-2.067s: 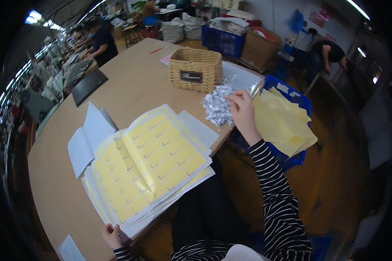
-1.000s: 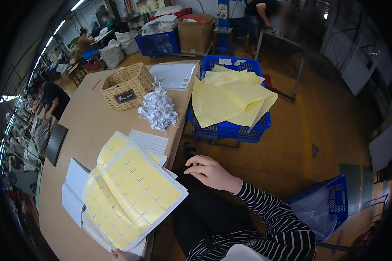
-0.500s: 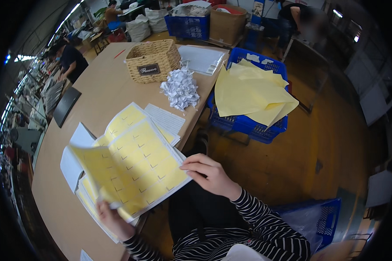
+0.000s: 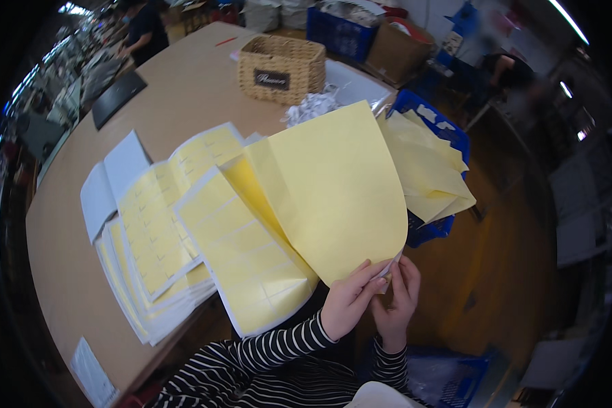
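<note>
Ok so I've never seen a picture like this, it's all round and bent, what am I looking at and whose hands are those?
There is no machine here. A person wears a camera on the head that looks down at their own hands, and its very wide lens bends straight edges toward the rim.

The two arms in striped sleeves coming in from the bottom are the wearer's. The left hand and right hand meet at the lower corner of a large yellow sheet, which curls upward, and both pinch it there.

On the brown table lies a stack of yellow label sheets, fanned out. Further back stand a wicker basket and a small heap of crumpled white paper scraps. Past the table's edge, a blue crate holds more loose yellow sheets.

Another person works at the far end.
</note>
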`<state>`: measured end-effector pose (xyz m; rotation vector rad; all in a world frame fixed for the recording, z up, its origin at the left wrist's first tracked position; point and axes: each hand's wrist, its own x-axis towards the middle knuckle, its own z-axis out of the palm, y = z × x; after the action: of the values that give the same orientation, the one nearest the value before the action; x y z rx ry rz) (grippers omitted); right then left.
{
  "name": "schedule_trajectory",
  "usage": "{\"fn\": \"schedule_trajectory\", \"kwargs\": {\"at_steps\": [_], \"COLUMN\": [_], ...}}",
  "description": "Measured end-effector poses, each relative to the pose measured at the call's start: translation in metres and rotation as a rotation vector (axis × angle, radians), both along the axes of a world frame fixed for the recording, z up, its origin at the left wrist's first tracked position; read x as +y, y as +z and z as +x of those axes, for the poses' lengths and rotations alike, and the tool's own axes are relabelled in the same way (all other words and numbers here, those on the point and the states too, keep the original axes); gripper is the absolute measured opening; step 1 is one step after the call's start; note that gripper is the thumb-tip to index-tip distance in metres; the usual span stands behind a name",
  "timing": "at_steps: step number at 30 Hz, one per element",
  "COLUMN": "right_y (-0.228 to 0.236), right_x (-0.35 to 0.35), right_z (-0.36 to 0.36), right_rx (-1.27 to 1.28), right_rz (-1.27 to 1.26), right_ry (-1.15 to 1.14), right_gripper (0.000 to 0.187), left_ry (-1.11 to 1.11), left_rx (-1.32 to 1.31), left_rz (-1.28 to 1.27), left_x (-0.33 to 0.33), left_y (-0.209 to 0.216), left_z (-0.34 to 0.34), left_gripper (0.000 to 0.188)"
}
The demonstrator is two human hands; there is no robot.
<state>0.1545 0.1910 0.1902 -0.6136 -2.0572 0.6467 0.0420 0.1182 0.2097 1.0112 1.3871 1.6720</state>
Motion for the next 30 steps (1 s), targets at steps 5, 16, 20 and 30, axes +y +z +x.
{"fn": "schedule_trajectory", "kwargs": {"at_steps": [5, 16, 20, 30], "right_y": [-0.036, 0.0, -0.002, 0.001], "right_x": [-0.022, 0.017, 0.026, 0.032], "right_z": [-0.02, -0.023, -0.008, 0.006], "right_rx": [0.137, 0.699, 0.73, 0.93], "right_rz": [-0.32, -0.827, -0.731, -0.715], "right_ry": [-0.075, -0.319, -0.373, -0.496], "right_gripper": [0.044, 0.042, 0.043, 0.039], "left_ry": [0.01, 0.973, 0.744, 0.33], "left_rx": [0.454, 0.966, 0.871, 0.266], "left_rz": [-0.054, -0.838, -0.826, -0.42], "left_x": [-0.017, -0.126, -0.159, -0.135], "left_y": [-0.021, -0.098, -0.104, -0.096], "left_z": [-0.013, -0.115, -0.158, -0.135], "left_gripper": [0.05, 0.092, 0.07, 0.049]}}
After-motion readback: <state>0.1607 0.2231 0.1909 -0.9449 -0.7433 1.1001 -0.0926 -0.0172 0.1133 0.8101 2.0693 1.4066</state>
